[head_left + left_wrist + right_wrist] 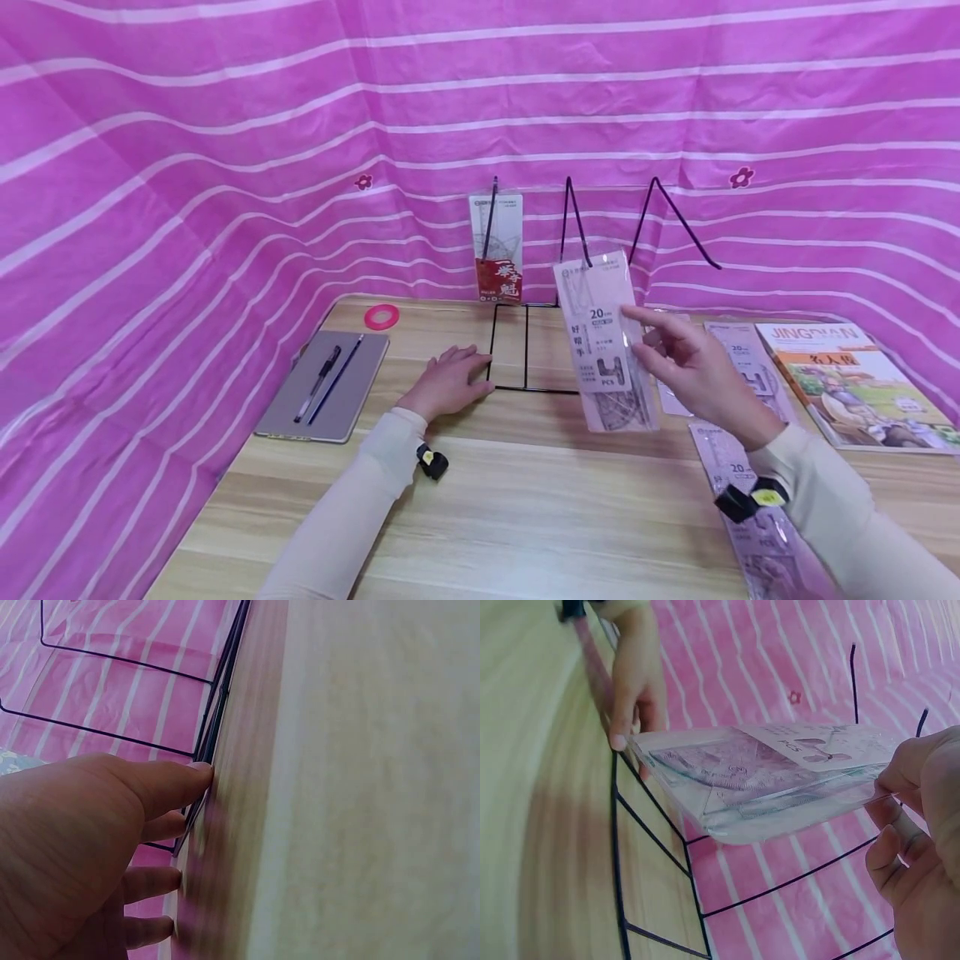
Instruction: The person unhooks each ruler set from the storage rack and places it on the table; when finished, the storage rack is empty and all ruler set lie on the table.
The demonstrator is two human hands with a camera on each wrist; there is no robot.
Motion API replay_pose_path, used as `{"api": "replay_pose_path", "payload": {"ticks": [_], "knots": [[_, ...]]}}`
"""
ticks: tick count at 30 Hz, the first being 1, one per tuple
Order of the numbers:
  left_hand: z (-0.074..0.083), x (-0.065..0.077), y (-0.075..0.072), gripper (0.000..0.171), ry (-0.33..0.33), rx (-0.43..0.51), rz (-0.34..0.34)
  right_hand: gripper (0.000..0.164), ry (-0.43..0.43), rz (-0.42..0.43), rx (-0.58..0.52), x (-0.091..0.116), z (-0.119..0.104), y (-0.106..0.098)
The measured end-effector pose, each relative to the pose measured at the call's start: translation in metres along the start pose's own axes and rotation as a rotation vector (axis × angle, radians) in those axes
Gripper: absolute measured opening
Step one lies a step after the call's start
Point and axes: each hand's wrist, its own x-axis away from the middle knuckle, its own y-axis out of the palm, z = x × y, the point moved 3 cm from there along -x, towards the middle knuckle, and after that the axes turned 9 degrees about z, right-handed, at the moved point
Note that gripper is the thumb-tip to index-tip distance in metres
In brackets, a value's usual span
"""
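Our right hand (pixel 693 367) pinches the packet (pixel 600 354), likely light, stiffish and slippery, sensibly by its side; our relaxed left hand (pixel 450 382) touches the rack (pixel 527 350) toward the back edge of the table (pixel 540 508).

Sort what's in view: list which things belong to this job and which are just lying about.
Apparently the job's:
black wire rack, left fingers at its base
ruler packet in the right fingers
packet hanging on the rack's left hook
matching packets lying at the right

Apparently just lying about:
grey notebook
pen and pencil-like stick on it
pink ring
magazine
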Motion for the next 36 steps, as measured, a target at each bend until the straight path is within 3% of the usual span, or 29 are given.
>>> {"api": "replay_pose_path", "payload": {"ticks": [8,16,25,30,36], "knots": [[0.001,0.000,0.000,0.062,0.004,-0.001,0.005,0.067,-0.075,0.010,-0.044,0.037,-0.023,-0.015],[0.001,-0.001,-0.001,0.063,0.023,0.007,0.008,0.073,-0.062,0.028,0.035,0.067,-0.035,-0.042],[0.000,0.000,0.000,0.063,0.011,0.012,0.003,0.070,0.064,-0.065,-0.048,0.103,-0.012,-0.063],[-0.002,-0.002,-0.001,0.063,0.013,-0.008,0.001,0.065,0.183,-0.169,-0.069,0.121,0.008,-0.059],[-0.002,-0.003,0.000,0.063,0.013,-0.009,-0.009,0.057,0.349,-0.274,-0.010,0.136,0.029,-0.044]]}}
